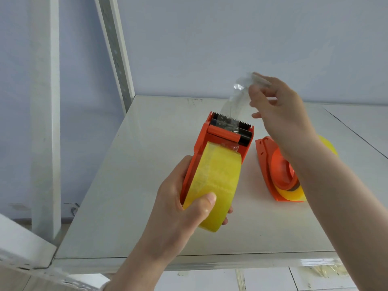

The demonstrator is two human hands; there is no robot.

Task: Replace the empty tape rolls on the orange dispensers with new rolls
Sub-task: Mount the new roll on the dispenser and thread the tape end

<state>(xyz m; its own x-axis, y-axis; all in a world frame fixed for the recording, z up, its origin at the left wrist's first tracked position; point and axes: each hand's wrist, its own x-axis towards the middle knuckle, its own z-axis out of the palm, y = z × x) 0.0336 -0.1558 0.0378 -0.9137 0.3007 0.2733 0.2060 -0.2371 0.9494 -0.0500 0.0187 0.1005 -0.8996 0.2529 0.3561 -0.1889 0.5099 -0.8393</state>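
Note:
My left hand [184,198] grips an orange tape dispenser [222,133] that carries a full yellowish tape roll [212,185], held above the white shelf [130,185]. A clear strip of tape [235,101] runs from the roll over the serrated blade and up to my right hand [277,106], which pinches its crumpled end. A second orange dispenser [279,166] lies on its side on the shelf to the right, with a thin, nearly used roll on it. My right forearm partly hides it.
Part of another yellow tape roll [329,145] shows behind my right forearm. A white perforated shelf post [117,53] rises at the back left, and a wall stands behind. The shelf's front edge [189,263] runs below my arms.

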